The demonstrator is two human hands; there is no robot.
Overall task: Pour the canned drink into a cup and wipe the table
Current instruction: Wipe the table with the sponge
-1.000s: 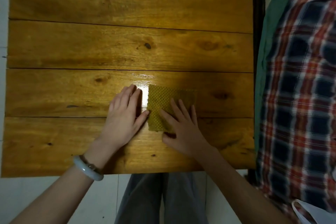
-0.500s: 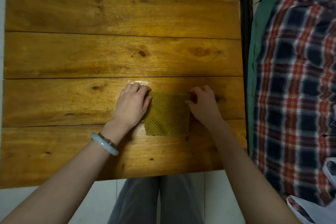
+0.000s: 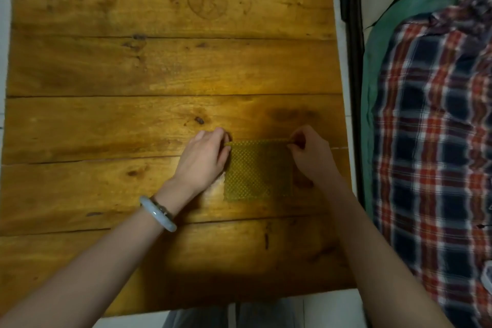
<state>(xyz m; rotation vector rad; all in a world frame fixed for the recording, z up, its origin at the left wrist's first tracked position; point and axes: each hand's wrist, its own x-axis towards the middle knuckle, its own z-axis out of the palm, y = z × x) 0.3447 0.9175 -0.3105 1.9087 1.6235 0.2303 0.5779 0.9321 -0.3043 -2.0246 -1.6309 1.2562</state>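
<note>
Currently I see the left hand (image 3: 205, 157) with its fingers curled, pinching the far left corner of the cloth (image 3: 258, 170), and the right hand (image 3: 311, 157) curled the same way, pinching the far right corner. The olive, waffle-textured cloth spans the gap between the two hands. Its far edge is drawn taut between the pinches, and the rest lies flat toward the wrists on the wooden plank table (image 3: 159, 66). A pale bracelet (image 3: 157, 213) sits on the left wrist, just behind that hand. Beyond the right hand, past the table's edge, I make out a plaid fabric (image 3: 436, 141) lying over a green fabric (image 3: 378, 61). Behind both forearms, below the near table edge, grey trousers (image 3: 202, 319) show.
</note>
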